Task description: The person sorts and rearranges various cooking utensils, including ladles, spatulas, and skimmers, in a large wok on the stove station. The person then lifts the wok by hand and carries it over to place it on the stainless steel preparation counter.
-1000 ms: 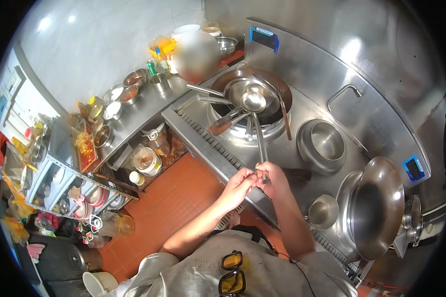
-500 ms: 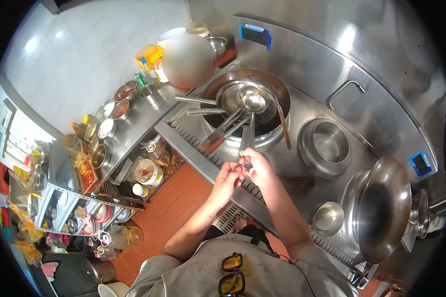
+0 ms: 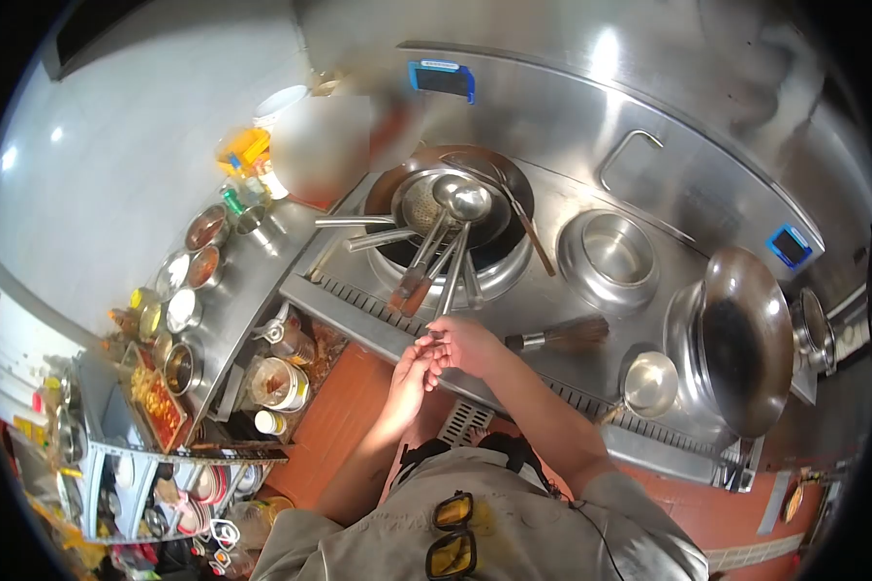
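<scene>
My left hand and my right hand meet in front of the stove's front edge, fingers curled and touching one another. Whatever is between the fingertips, if anything, is too small or hidden to make out. Just beyond my right hand ends the handle of a steel ladle, which rests with other ladles over a wok. Strainers with steel handles lie in the same wok. A bamboo wok brush lies on the steel top to the right of my hands.
On the right stand a second wok, a steel ladle and a round steel pot. A faucet is on the back wall. Bowls of ingredients line the left counter, above a shelf with plates. A blurred patch hides the back left.
The view has shifted, so the stove sits further left. My hands have drawn slightly back from the ladle handles and stay together. The brush shows more fully beside my right forearm.
</scene>
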Demonstrator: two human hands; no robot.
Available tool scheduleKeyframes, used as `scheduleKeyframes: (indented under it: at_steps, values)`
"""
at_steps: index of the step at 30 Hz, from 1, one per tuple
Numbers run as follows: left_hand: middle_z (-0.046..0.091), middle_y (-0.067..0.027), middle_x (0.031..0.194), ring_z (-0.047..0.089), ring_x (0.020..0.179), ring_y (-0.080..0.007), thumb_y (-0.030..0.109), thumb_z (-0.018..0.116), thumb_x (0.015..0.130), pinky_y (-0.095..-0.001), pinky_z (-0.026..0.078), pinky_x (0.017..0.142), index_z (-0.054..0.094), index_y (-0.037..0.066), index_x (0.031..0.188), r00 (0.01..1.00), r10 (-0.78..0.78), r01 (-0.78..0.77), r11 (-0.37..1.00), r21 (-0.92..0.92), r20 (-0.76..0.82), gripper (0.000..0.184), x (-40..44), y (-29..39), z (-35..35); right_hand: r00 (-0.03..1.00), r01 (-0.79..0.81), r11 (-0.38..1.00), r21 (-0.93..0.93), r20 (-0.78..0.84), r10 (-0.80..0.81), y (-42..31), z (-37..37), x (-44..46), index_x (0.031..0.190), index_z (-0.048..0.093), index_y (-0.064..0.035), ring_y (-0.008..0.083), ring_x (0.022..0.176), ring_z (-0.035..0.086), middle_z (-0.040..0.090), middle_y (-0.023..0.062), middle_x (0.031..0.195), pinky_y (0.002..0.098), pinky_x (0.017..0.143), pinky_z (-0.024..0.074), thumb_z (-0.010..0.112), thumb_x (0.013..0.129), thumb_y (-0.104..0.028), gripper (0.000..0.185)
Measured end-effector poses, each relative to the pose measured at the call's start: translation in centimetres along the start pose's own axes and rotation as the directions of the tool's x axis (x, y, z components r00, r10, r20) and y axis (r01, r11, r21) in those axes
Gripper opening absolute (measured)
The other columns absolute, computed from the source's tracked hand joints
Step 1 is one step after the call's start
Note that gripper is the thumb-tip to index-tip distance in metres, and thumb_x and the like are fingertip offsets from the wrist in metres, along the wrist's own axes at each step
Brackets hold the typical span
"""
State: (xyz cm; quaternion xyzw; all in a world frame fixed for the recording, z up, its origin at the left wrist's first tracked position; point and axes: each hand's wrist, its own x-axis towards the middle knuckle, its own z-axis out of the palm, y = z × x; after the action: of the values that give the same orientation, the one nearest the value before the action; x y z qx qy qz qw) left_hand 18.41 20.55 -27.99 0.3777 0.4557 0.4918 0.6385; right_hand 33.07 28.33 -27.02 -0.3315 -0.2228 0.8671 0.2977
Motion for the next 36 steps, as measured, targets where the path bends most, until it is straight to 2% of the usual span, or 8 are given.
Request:
scheduleKeyframes:
  at_steps: [2,5,9,13,18,25,31,36]
  values:
    - [0.055,0.0015,0.083,0.047,0.065,-0.0037,0.021,0.047,0.097,-0.0174,0.037,0.056,0.050,0.003,0.125,0.998,-0.039,0.038,0.999,0.036,0.044,0.033,-0.3,-1.3,-2.0,0.993,0.028,0.999,-0.037,-0.117,-0.032,1.4,0.6,-0.1,0.092,0.059,-0.0006,0.0222,0.065,0.062,0.066,0.0114,0.085,0.0353,0.061,0.0513,0.059,0.089,-0.020,0.020]
    - [0.056,0.0019,0.085,0.047,0.067,-0.0036,0.021,0.050,0.097,-0.0174,0.038,0.058,0.050,0.004,0.125,0.988,-0.037,0.037,0.999,0.005,0.147,0.033,-1.2,-1.0,-2.0,0.980,0.084,0.996,0.016,-0.183,-0.079,3.1,1.5,-1.0,0.092,0.059,0.0016,0.0228,0.061,0.062,0.062,0.0120,0.085,0.0386,0.055,0.0526,0.062,0.088,-0.019,0.021]
    - [0.056,0.0039,0.089,0.046,0.071,-0.0028,0.020,0.051,0.097,-0.0187,0.038,0.061,0.051,0.006,0.117,0.941,-0.182,0.154,0.981,0.116,0.285,0.025,-2.3,-2.1,-1.9,0.951,0.191,0.977,-0.093,-0.227,-0.208,6.5,0.6,-4.2,0.096,0.062,-0.0011,0.0189,0.070,0.063,0.064,0.0100,0.090,0.0332,0.060,0.0520,0.065,0.086,-0.022,0.024]
    - [0.058,0.0032,0.093,0.047,0.073,-0.0029,0.016,0.058,0.093,-0.0184,0.038,0.062,0.054,0.007,0.109,0.787,-0.320,0.268,0.948,0.175,0.528,0.018,-3.9,-3.1,0.5,0.876,0.172,0.958,-0.232,-0.409,-0.256,9.5,-1.0,-10.4,0.094,0.064,-0.0034,0.0167,0.075,0.063,0.065,0.0085,0.089,0.0286,0.062,0.0497,0.063,0.085,-0.024,0.022]
    - [0.059,-0.0002,0.094,0.054,0.084,-0.0076,0.012,0.058,0.093,-0.0235,0.045,0.072,0.055,0.004,0.104,0.616,-0.353,0.171,0.933,0.318,0.704,0.014,-4.3,-9.5,2.8,0.680,0.246,0.947,-0.208,-0.658,-0.322,15.6,-4.5,-19.0,0.093,0.067,-0.0051,0.0141,0.077,0.062,0.067,0.0060,0.086,0.0264,0.065,0.0489,0.060,0.085,-0.024,0.022]
    - [0.056,0.0010,0.086,0.050,0.071,-0.0058,0.010,0.055,0.094,-0.0201,0.041,0.063,0.055,0.008,0.100,0.489,-0.487,0.190,0.869,0.456,0.724,0.006,-6.2,-11.5,8.9,0.373,0.484,0.871,-0.085,-0.880,-0.294,24.5,-8.4,-30.0,0.089,0.066,-0.0011,0.0142,0.073,0.065,0.070,0.0101,0.084,0.0256,0.064,0.0509,0.053,0.091,-0.016,0.020]
    - [0.056,0.0002,0.082,0.049,0.068,-0.0053,0.018,0.057,0.094,-0.0187,0.040,0.060,0.056,0.006,0.101,0.516,-0.536,0.168,0.828,0.535,0.668,0.014,-8.6,-14.1,15.3,0.134,0.683,0.727,-0.073,-0.966,-0.222,31.5,-10.5,-39.7,0.085,0.065,0.0006,0.0163,0.070,0.065,0.071,0.0123,0.083,0.0264,0.062,0.0515,0.048,0.092,-0.014,0.024]
    - [0.056,0.0019,0.079,0.048,0.066,-0.0045,0.019,0.054,0.095,-0.0189,0.039,0.059,0.056,0.007,0.097,0.517,-0.532,0.116,0.819,0.561,0.670,0.012,-13.1,-16.6,22.9,0.017,0.764,0.640,-0.084,-0.989,-0.150,36.9,-12.5,-48.6,0.083,0.063,-0.0006,0.0151,0.069,0.064,0.070,0.0122,0.083,0.0259,0.060,0.0506,0.047,0.090,-0.012,0.020]
